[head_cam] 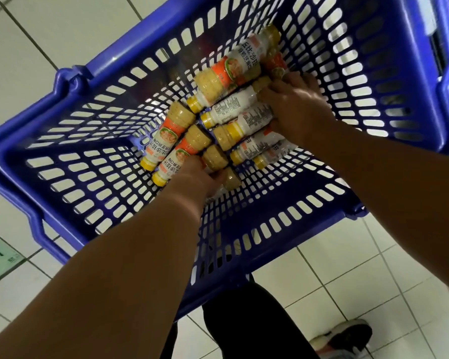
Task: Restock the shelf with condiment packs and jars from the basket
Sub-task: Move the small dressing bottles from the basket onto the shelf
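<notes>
Now, bottles (233, 71): about a dozen, lying flat on the basket (11, 161) bottom, long axes mixed.
Left hand (195, 180): fingers curled round the near bottle (232, 178), close to the basket's near wall.
Right hand (301, 110): fingers draped over the bases of the row by the basket's right wall; cannot tell whether they are grasping.
Next: probably a lift straight up out of the basket.

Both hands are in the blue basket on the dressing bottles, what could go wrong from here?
The right hand spans several bottles at once; one may slip out as it lifts. The left hand reaches among bottles lying loose and crosswise; pulling one could roll the others. The basket wall is slotted, so a cap might snag.
</notes>
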`<action>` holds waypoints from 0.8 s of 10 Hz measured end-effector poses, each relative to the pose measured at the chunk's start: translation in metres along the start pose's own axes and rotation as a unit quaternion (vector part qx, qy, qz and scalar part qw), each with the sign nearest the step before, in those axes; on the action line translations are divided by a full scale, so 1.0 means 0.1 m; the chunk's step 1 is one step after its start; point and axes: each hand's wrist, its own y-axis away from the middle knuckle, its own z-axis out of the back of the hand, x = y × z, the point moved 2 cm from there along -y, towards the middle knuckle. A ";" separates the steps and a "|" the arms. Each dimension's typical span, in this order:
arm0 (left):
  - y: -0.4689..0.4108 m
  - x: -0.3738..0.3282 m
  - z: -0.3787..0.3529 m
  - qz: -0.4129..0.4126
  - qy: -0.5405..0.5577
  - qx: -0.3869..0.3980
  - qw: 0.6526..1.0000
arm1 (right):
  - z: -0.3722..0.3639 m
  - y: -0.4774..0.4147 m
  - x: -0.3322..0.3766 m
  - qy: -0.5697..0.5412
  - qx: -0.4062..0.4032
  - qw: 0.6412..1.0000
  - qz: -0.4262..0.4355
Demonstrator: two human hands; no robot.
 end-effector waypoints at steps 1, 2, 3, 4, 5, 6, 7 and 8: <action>-0.07 0.21 0.11 0.142 0.186 0.023 0.972 | 0.05 0.08 0.07 -0.020 0.004 1.000 -0.002; 0.03 0.23 0.13 0.112 0.266 0.025 0.957 | 0.08 0.18 0.13 -0.053 0.004 0.998 -0.014; 0.16 0.37 0.16 0.122 0.313 0.068 0.939 | 0.15 0.33 0.21 -0.125 -0.009 0.991 -0.046; 0.36 0.44 0.19 0.157 0.309 0.069 0.935 | 0.21 0.53 0.36 -0.270 -0.025 0.958 -0.096; 0.59 0.44 0.19 0.137 0.258 0.060 0.954 | 0.29 0.75 0.51 -0.451 -0.006 0.878 -0.159; 0.82 0.40 0.20 0.092 0.203 0.079 0.972 | 0.41 0.98 0.63 -0.554 0.000 0.807 -0.205; 1.09 0.29 0.27 0.028 0.103 0.129 0.986 | 0.56 1.23 0.75 -0.606 -0.004 0.758 -0.242; 1.43 0.11 0.39 -0.025 0.029 0.121 0.992 | 0.76 1.47 0.87 -0.640 -0.037 0.721 -0.263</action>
